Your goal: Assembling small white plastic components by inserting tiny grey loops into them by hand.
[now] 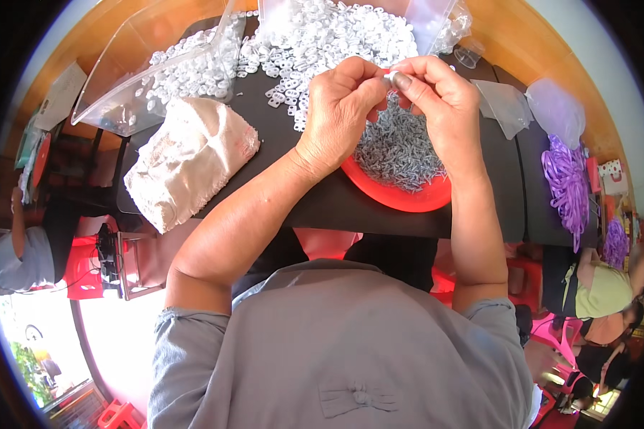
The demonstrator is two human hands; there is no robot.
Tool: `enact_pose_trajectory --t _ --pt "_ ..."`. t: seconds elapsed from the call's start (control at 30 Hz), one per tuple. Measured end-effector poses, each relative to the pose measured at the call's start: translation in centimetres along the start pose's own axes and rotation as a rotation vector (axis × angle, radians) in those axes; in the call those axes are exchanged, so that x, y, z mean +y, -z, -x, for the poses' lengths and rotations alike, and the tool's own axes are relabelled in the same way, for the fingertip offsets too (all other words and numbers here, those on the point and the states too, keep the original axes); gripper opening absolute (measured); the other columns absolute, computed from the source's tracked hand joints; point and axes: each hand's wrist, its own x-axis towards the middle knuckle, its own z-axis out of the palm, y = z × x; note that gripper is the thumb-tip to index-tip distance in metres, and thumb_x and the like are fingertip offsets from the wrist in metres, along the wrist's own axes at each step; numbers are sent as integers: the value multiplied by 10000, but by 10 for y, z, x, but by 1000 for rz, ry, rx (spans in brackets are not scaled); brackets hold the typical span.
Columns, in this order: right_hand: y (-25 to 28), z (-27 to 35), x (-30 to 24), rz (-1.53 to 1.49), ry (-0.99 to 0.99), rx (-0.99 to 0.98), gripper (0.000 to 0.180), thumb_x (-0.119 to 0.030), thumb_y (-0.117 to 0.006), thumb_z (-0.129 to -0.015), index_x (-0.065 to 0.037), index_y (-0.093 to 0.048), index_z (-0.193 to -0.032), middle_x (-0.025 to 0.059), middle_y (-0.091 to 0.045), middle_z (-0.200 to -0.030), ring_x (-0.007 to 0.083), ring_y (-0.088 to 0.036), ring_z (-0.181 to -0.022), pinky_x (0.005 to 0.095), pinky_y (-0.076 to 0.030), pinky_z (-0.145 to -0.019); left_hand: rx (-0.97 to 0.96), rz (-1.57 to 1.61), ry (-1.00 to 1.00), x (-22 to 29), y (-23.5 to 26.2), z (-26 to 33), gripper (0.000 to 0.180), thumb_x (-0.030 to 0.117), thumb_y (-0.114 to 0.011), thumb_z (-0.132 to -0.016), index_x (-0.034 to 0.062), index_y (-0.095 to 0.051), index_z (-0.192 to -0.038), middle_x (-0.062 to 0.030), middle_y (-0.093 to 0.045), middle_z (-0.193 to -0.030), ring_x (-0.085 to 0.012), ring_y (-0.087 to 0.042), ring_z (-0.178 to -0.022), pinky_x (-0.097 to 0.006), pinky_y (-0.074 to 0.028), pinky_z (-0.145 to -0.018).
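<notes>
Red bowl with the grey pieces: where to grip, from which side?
I'd pinch the near rim of the red bowl, coming from the person's side. There the curved wall shows bare below the grey screw-like pieces, while the left hand and right hand partly cover its far side. Keep it level: it's open and loaded.

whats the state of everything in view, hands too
Small white piece: held, partly hidden
Left hand: fingers pinched on it
Right hand: fingers pinched on it
Red bowl: holding grey screws
White plastic pieces: loose, heaped
Clear plastic bin: open, pieces inside
Beige cloth: crumpled
Purple ribbon: loosely bundled
</notes>
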Motion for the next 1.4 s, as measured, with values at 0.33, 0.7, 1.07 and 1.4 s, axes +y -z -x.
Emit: enact_pose_trajectory --t 0.33,0.7,1.07,1.4 --pt "2 6 -5 47 -21 -28 52 -21 -611 -898 13 -642 -921 3 -634 -744 45 -532 -655 208 -441 -591 -77 -228 -101 -1 2 1 158 119 -568 -911 -15 -650 -933 -32 -627 -720 -71 -554 -628 -218 -466 -565" --pt "-1 5 0 -115 -109 115 135 -137 -623 -924 -13 -659 -961 16 -639 -801 83 -594 -673 199 -405 -563 86 60 13 4 -9 5 161 134 -591 -880 -26 -605 -878 -33 -582 -652 -71 -506 -552 -226 -432 -502" --pt "7 2 1 -107 -91 162 137 -123 -602 -928 -21 -660 -998 14 -640 -840 83 -595 -707 203 -415 -582 105 96 69 11 -4 2 145 132 -606 -863 -13 -607 -867 -29 -590 -658 -70 -512 -542 -222 -420 -488" --pt "3 1 4 129 87 35 97 -110 -598 -934 -33 -648 -965 -33 -613 -816 31 -518 -704 183 -410 -619 70 86 66 8 -5 2 146 137 -604 -864 -8 -620 -855 -28 -595 -654 -63 -515 -541 -206 -421 -490"
